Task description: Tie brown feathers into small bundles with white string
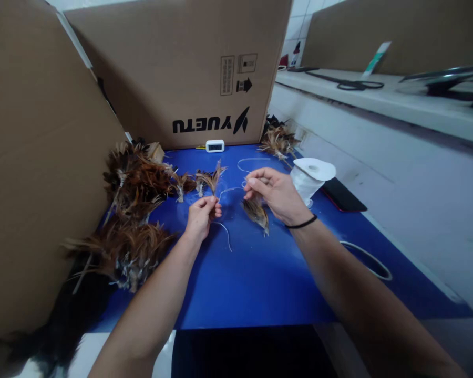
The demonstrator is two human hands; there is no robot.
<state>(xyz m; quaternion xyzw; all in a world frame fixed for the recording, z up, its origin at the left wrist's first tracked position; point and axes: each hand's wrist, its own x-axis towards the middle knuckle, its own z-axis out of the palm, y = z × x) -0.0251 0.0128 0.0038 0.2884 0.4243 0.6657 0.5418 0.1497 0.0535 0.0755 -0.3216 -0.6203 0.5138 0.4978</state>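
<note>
My left hand (202, 214) is closed in a pinch on the stems of a small brown feather bundle (214, 178) that points up and away from me. A thin white thread (225, 233) trails from it onto the blue table mat (256, 273). My right hand (275, 195) is closed too, fingers curled around the thread, with a brown feather tuft (257, 212) hanging under the palm. A black band circles my right wrist. A white thread spool (310, 179) stands just right of my right hand.
Heaps of brown feathers (132, 210) lie at the left by a cardboard wall (35, 157). A cardboard box (181, 68) stands behind, with a small white clock (215, 145) before it. More feathers (278, 140) sit at the back. A dark phone (342, 195) and a white ring (366, 258) lie right.
</note>
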